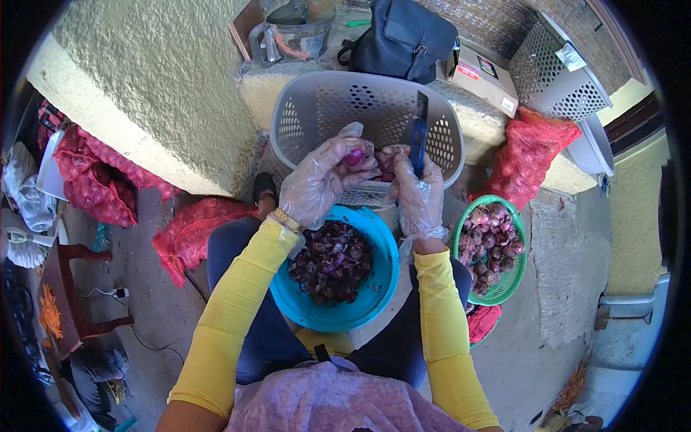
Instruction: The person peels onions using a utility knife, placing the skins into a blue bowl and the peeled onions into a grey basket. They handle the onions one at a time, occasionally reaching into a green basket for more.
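Note:
My left hand, in a clear plastic glove, is closed around a peeled purple onion. My right hand, gloved the same way, grips the blue handle of a knife, whose dark blade points up and away. Its fingertips also meet more purple onion or skin, partly hidden by the fingers. Both hands are over the near rim of a grey perforated basket. Below them, a blue basin between my knees contains a heap of dark purple onion skins.
To the right, a green basket holds whole onions. Red mesh sacks stand behind it and lie at left. On the ledge are a black bag and a cardboard box. A cable crosses the floor.

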{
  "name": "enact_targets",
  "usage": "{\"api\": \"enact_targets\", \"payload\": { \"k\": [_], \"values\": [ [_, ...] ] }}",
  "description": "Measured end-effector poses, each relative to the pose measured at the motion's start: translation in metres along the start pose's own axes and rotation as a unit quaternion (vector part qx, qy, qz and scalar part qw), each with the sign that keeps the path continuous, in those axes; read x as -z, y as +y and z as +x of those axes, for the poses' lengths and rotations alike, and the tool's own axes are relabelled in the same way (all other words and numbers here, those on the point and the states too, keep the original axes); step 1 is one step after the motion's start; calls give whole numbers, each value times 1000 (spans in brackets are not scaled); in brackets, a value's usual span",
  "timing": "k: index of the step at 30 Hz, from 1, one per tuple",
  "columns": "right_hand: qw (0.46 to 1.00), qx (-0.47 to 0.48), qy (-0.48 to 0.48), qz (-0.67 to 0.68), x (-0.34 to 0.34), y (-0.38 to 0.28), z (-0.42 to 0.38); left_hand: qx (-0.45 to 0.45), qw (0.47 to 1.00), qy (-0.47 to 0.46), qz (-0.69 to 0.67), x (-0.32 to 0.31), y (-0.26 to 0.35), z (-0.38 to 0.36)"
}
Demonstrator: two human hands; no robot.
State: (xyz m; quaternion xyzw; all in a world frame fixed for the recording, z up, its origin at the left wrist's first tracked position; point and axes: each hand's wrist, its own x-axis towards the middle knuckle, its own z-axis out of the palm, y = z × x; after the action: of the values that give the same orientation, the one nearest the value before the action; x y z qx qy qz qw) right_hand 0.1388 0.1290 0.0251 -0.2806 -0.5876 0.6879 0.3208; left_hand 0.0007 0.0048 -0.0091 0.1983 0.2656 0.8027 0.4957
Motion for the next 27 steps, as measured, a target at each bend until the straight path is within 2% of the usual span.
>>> {"api": "enact_targets", "payload": {
  "k": [2, 5, 8, 10, 13, 17, 19, 20, 22, 23, 25, 27],
  "values": [
    [1000, 6, 6, 1, 3, -3, 0, 5, 998, 0, -59, 4, 0, 0],
    [1000, 2, 0, -20, 7, -8, -1, -12, 999, 6, -37, 7, 1, 1],
    [995, 7, -55, -88, 11, -8, -5, -21, 999, 23, -25, 9, 2, 2],
    [978, -33, -131, -162, 15, -11, -8, -17, 999, 24, -40, 10, 4, 2],
    [982, -60, -153, -93, 16, -4, -7, -13, 998, 16, -55, 12, 4, 1],
    [984, -78, -138, -78, 6, -11, -8, -5, 999, 2, -47, 14, 5, 0],
    [992, 45, -103, -55, 2, -4, -8, -6, 1000, 16, -8, 7, 5, 0],
    [992, 45, -103, -55, 0, -2, -8, -7, 999, 31, 30, 5, 5, 0],
    [992, 2, -122, 31, -2, 0, -9, 3, 999, 17, 51, 6, 3, 0],
    [992, 2, -122, 31, -2, 2, -8, 12, 997, 5, 72, 7, 2, 0],
    [988, 77, -118, -58, -2, 6, -5, 21, 996, -6, 92, 2, 4, -2],
    [991, 58, -110, -53, -1, 1, -5, 30, 993, -17, 111, -5, 9, -4]
  ]
}}
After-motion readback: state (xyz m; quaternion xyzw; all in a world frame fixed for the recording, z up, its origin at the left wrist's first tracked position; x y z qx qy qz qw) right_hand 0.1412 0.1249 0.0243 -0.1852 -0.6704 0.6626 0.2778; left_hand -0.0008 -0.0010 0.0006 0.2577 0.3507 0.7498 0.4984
